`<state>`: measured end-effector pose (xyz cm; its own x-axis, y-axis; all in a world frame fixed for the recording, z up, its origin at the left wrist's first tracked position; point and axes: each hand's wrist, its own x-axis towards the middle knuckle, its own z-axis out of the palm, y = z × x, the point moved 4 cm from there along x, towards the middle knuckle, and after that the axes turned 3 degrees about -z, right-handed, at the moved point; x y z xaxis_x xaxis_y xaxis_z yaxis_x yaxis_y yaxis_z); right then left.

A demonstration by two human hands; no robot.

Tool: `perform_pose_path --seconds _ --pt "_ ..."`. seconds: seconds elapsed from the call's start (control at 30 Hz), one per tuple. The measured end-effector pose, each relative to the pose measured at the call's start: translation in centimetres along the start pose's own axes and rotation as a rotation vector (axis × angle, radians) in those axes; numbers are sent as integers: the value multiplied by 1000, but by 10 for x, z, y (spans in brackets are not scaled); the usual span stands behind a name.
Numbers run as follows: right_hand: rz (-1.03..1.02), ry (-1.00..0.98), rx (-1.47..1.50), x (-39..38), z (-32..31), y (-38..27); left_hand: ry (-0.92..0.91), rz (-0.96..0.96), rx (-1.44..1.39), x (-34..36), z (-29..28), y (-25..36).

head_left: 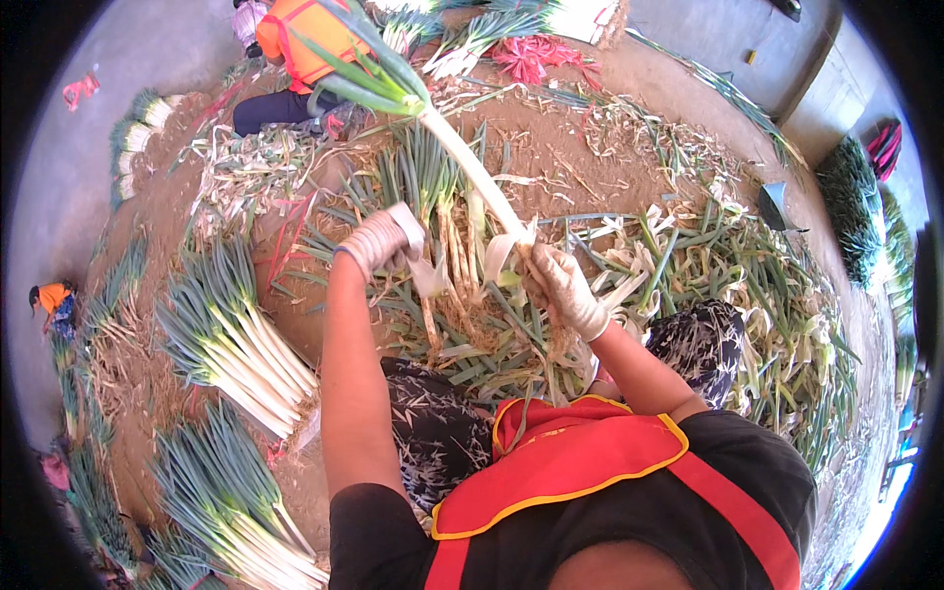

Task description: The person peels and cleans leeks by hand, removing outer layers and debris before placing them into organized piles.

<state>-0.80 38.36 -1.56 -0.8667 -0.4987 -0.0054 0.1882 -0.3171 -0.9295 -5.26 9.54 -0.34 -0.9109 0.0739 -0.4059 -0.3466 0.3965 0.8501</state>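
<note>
My right hand (pixel 565 285), in a pale work glove, is closed round the root end of a long green onion (pixel 472 172). Its white shaft slants up and leftward to green leaves, and loose outer skin (pixel 500 258) hangs near its base. To the left, my gloved left hand (pixel 379 243) has curled fingers, with a pale strip of peel (pixel 429 277) hanging from them. Part of its grip is hidden. Between and beyond my hands lies a bunch of untrimmed green onions (pixel 447 221), roots toward me.
Peeled leaves (pixel 777 334) pile up on my right. Cleaned green onions lie in a near bundle (pixel 231 511) and another bundle (pixel 246 334) on my left. A person in an orange vest (pixel 310 39) sits ahead; another person (pixel 51 298) is far left. Red ties (pixel 541 57) lie farther off.
</note>
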Motion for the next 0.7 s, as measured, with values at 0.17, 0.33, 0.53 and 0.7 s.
perform_pose_path --seconds 0.17,0.33,0.53,0.7 --pt "50 13 -97 -9 -3 29 30 328 -1013 -7 11 49" --pt "-104 42 -756 -10 4 55 -220 475 -1387 19 4 32" --pt "-146 50 -908 -3 11 65 -186 492 -1494 6 6 31" --pt "-6 42 -906 -5 28 56 -104 507 -1495 0 2 36"
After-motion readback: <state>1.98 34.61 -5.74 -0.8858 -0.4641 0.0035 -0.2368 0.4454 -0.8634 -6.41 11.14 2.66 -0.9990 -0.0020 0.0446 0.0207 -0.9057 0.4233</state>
